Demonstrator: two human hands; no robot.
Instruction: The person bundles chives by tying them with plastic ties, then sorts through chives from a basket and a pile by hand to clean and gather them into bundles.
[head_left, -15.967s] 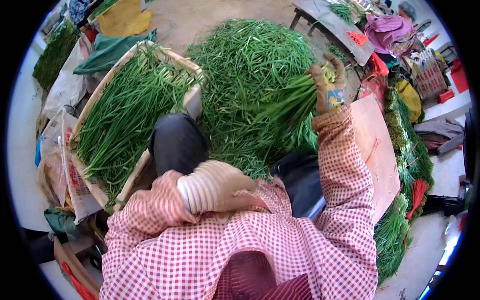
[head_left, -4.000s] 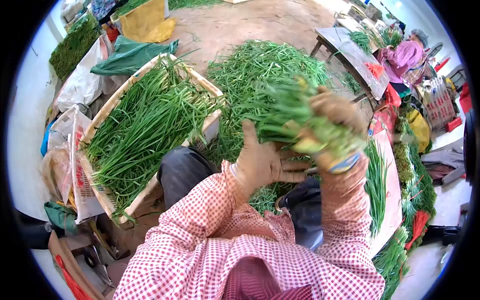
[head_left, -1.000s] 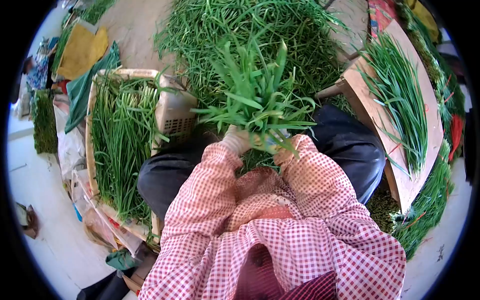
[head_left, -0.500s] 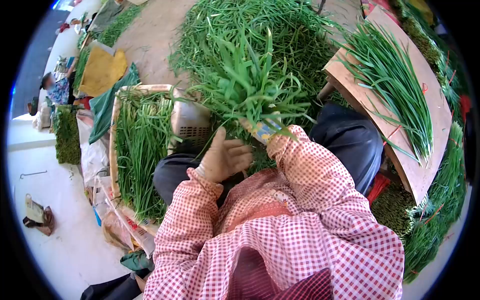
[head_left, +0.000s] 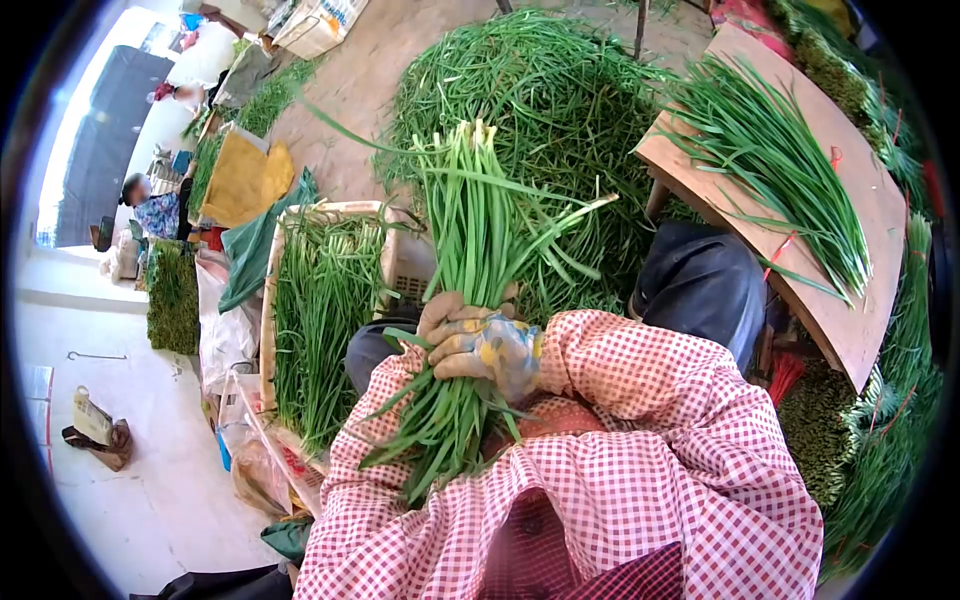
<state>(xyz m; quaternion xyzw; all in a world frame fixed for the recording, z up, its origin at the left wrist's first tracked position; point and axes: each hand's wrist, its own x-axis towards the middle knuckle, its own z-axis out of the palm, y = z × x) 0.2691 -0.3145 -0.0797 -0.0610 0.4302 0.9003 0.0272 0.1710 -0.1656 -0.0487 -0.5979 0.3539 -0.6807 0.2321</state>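
A bunch of long green leafy stalks (head_left: 465, 230) stands in front of my chest, pale cut ends up and leaf tips hanging towards my lap. My right hand (head_left: 490, 352), in a tan glove with a blue and yellow pattern, is wrapped round its lower middle. Just above and partly behind the stalks is my left hand (head_left: 438, 312), gloved in tan, its fingers closed on the same bunch; much of it is hidden. A few leaves stick out sideways from the bunch.
A big heap of loose greens (head_left: 540, 90) lies on the floor ahead. To the left stands a crate (head_left: 268, 340) of greens. At right, a board (head_left: 875, 250) bears more stalks and red ties. Another person (head_left: 157, 212) is far left.
The bunch has turned over, from leaf tips up to cut ends up. My left hand, open and apart from it half a second ago, has closed on it. The view has shifted left.
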